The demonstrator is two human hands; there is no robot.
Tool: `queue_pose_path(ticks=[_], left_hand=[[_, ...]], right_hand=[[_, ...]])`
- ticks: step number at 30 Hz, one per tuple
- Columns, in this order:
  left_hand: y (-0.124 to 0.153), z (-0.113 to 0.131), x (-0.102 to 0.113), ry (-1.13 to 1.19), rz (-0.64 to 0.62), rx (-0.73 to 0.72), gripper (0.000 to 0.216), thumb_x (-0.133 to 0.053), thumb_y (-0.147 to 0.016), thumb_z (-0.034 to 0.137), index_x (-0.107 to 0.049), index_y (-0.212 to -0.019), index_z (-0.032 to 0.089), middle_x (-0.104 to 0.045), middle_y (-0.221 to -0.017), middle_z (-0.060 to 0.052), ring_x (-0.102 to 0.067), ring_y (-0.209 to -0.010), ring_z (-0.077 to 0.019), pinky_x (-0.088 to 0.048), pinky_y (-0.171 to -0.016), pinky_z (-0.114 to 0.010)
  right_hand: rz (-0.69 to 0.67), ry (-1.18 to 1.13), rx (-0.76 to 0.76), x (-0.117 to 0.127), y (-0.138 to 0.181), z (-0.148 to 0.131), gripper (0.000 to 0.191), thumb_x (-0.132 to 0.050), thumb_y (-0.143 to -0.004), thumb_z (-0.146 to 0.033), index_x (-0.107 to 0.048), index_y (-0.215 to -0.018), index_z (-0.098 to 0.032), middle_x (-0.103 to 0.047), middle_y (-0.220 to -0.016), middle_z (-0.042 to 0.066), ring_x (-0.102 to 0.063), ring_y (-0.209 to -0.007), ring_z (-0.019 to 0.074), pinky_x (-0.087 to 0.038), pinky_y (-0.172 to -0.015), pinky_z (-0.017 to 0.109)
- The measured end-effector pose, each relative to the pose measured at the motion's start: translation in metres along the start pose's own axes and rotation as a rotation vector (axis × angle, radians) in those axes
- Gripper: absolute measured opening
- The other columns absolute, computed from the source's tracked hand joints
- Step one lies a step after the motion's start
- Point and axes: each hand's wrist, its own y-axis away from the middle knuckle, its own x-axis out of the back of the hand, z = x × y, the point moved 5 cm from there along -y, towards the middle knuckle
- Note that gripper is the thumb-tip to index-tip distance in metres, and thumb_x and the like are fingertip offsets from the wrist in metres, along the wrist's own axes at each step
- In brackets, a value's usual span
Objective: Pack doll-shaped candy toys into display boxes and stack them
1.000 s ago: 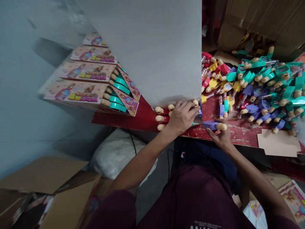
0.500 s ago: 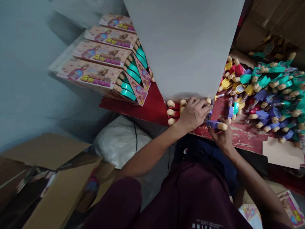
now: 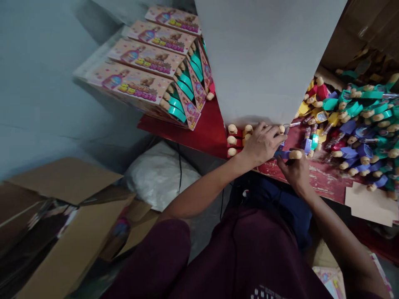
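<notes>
My right hand (image 3: 297, 172) is closed around a purple plastic toy (image 3: 284, 155) with a beige, animal-like head, at the front edge of the red table. My left hand (image 3: 263, 144) lies over a row of similar toys, its fingers stretched across their tops and its thumb hidden. At the row's left end are red toys with beige heads (image 3: 232, 141), beside a yellow one with a beige head (image 3: 248, 129). The fingertips of my left hand reach a beige head (image 3: 282, 129) at the right end. A tall pale board (image 3: 268, 62) stands right behind the row.
Printed display boxes (image 3: 137, 85) filled with teal toys stand at the left on the red table (image 3: 202, 133). A pile of mixed toys (image 3: 358, 124) covers the right side, near a flat cardboard piece (image 3: 370, 203). Below are a white sack (image 3: 158, 178) and an open carton (image 3: 65, 178).
The view has shifted, so the table items appear farther right. My right hand has brought the purple toy slightly closer to the row. My left hand stays over the toys.
</notes>
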Motion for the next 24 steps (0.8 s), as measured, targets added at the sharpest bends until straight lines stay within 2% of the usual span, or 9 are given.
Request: queue_pose_path(ticks=[3, 7, 10, 14, 17, 19, 21, 24], left_hand=[[0.0, -0.001, 0.0, 0.0, 0.001, -0.004, 0.03, -0.045, -0.106, 0.023, -0.072, -0.121, 0.021, -0.07, -0.112, -0.01, -0.063, -0.104, -0.025, -0.04, -0.093, -0.043], [0.0, -0.002, -0.001, -0.001, -0.008, -0.014, 0.031, -0.046, -0.106, 0.024, -0.072, -0.123, 0.021, -0.071, -0.113, -0.01, -0.063, -0.104, -0.0254, -0.04, -0.094, -0.043], [0.002, -0.003, -0.001, -0.005, -0.017, -0.01, 0.032, -0.046, -0.107, 0.023, -0.071, -0.127, 0.021, -0.071, -0.117, -0.01, -0.063, -0.106, -0.0249, -0.04, -0.096, -0.043], [0.003, -0.006, -0.001, -0.001, -0.01, -0.007, 0.032, -0.047, -0.106, 0.023, -0.07, -0.128, 0.022, -0.071, -0.12, -0.01, -0.063, -0.108, -0.0246, -0.039, -0.099, -0.044], [0.003, -0.008, 0.001, 0.033, 0.015, -0.012, 0.033, -0.046, -0.107, 0.026, -0.071, -0.127, 0.021, -0.071, -0.119, -0.011, -0.063, -0.109, -0.0249, -0.04, -0.097, -0.044], [0.003, -0.01, 0.003, 0.076, 0.038, -0.024, 0.032, -0.046, -0.107, 0.029, -0.072, -0.125, 0.022, -0.071, -0.119, -0.01, -0.063, -0.111, -0.0247, -0.04, -0.096, -0.043], [0.003, -0.011, 0.006, 0.127, 0.06, -0.035, 0.032, -0.047, -0.107, 0.031, -0.073, -0.124, 0.023, -0.071, -0.119, -0.009, -0.062, -0.112, -0.0241, -0.04, -0.095, -0.043], [0.005, -0.011, 0.01, 0.159, 0.074, -0.064, 0.032, -0.049, -0.106, 0.038, -0.075, -0.12, 0.025, -0.071, -0.121, -0.009, -0.062, -0.112, -0.0253, -0.041, -0.095, -0.044]], right_hand=[[-0.021, 0.062, 0.068, -0.006, -0.005, -0.013, 0.036, -0.067, -0.091, -0.053, -0.058, -0.103, -0.021, -0.063, -0.094, 0.008, -0.064, -0.078, 0.0243, -0.055, -0.066, 0.037], [-0.119, 0.046, 0.13, -0.016, 0.002, -0.015, 0.039, -0.066, -0.092, -0.051, -0.058, -0.111, -0.019, -0.064, -0.098, 0.01, -0.062, -0.071, 0.0226, -0.054, -0.062, 0.037], [-0.124, 0.025, 0.077, -0.021, 0.005, -0.005, 0.043, -0.065, -0.093, -0.055, -0.059, -0.112, -0.018, -0.064, -0.095, 0.009, -0.06, -0.064, 0.0197, -0.054, -0.063, 0.037], [-0.114, 0.097, 0.056, -0.024, -0.003, 0.0, 0.045, -0.063, -0.093, -0.059, -0.061, -0.11, -0.018, -0.065, -0.091, 0.009, -0.062, -0.07, 0.0224, -0.055, -0.068, 0.039], [-0.164, 0.05, 0.073, -0.025, -0.003, -0.003, 0.048, -0.06, -0.096, -0.057, -0.059, -0.123, -0.017, -0.068, -0.1, 0.013, -0.064, -0.072, 0.0232, -0.056, -0.07, 0.04], [-0.142, -0.022, 0.033, -0.025, 0.002, -0.002, 0.053, -0.061, -0.097, -0.056, -0.051, -0.134, -0.018, -0.069, -0.104, 0.013, -0.065, -0.072, 0.023, -0.057, -0.067, 0.04], [-0.073, -0.064, 0.013, -0.026, 0.008, -0.001, 0.054, -0.064, -0.096, -0.054, -0.048, -0.135, -0.02, -0.069, -0.1, 0.01, -0.066, -0.073, 0.0234, -0.058, -0.065, 0.039], [-0.019, -0.01, 0.106, -0.031, 0.017, -0.006, 0.041, -0.061, -0.099, -0.047, -0.05, -0.129, -0.02, -0.067, -0.099, 0.011, -0.067, -0.083, 0.0263, -0.059, -0.072, 0.042]])
